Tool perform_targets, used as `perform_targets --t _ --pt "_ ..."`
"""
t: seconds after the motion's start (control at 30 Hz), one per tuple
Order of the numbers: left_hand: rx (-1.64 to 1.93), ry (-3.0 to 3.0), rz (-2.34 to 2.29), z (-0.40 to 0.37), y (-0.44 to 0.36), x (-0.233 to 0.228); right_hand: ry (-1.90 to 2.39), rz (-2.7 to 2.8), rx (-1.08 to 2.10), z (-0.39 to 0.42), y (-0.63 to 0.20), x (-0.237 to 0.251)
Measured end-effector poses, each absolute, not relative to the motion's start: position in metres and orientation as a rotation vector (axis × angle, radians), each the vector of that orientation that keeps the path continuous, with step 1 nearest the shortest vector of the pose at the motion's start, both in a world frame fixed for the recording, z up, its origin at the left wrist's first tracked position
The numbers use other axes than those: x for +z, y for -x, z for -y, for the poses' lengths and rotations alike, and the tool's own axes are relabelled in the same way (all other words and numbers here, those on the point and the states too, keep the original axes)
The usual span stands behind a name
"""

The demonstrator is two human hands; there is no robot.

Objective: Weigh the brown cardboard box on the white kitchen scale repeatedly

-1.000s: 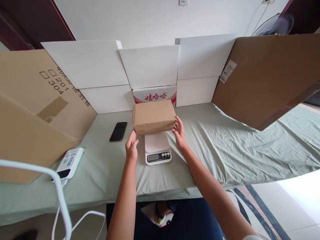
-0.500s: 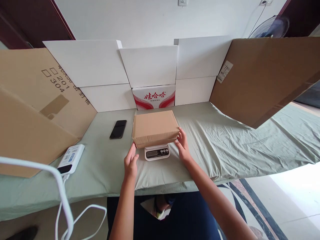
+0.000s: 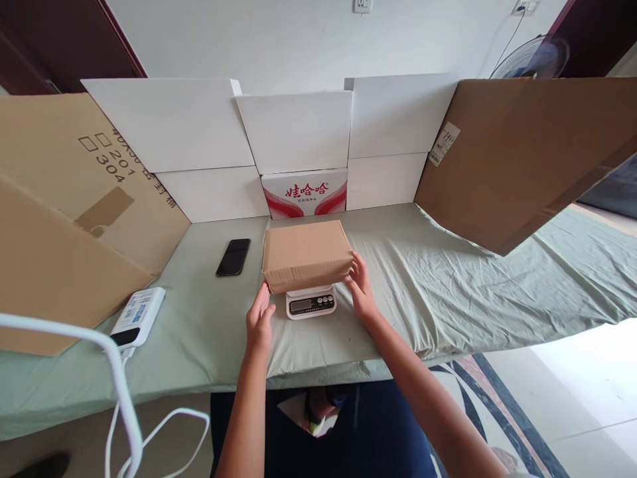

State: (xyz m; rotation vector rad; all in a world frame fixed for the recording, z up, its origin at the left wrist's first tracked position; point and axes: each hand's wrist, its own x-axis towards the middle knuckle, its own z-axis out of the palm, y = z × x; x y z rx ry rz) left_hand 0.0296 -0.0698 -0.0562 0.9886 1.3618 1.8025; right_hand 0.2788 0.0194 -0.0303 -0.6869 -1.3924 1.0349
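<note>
A closed brown cardboard box (image 3: 307, 255) sits over a small white digital kitchen scale (image 3: 311, 304), hiding the scale's platform. Only the scale's front panel, with a dark display and several buttons, shows beneath the box. My left hand (image 3: 259, 317) is at the box's near left corner, fingers curled against its side and thumb apart. On the near right corner, my right hand (image 3: 359, 291) grips with bent fingers. Between them the two hands hold the box level. The undersides of the fingers are partly hidden.
A black phone (image 3: 233, 257) lies to the left on the green cloth (image 3: 398, 265). Nearer is a white power strip (image 3: 138, 317) with a white cable. Large cardboard panels (image 3: 517, 159) and white boxes (image 3: 298, 133) border the table's sides and back.
The view has shifted very slightly. Both hands stay at the box's corners, and the box remains over the scale with almost no movement.
</note>
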Motion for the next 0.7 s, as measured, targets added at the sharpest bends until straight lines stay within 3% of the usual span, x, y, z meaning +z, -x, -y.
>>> perform_targets --t 0.7 --pt "2.118 -0.949 -1.224 0.073 -0.031 -0.036 0.789 1.174 0.846 -0.026 -0.288 -0.025"
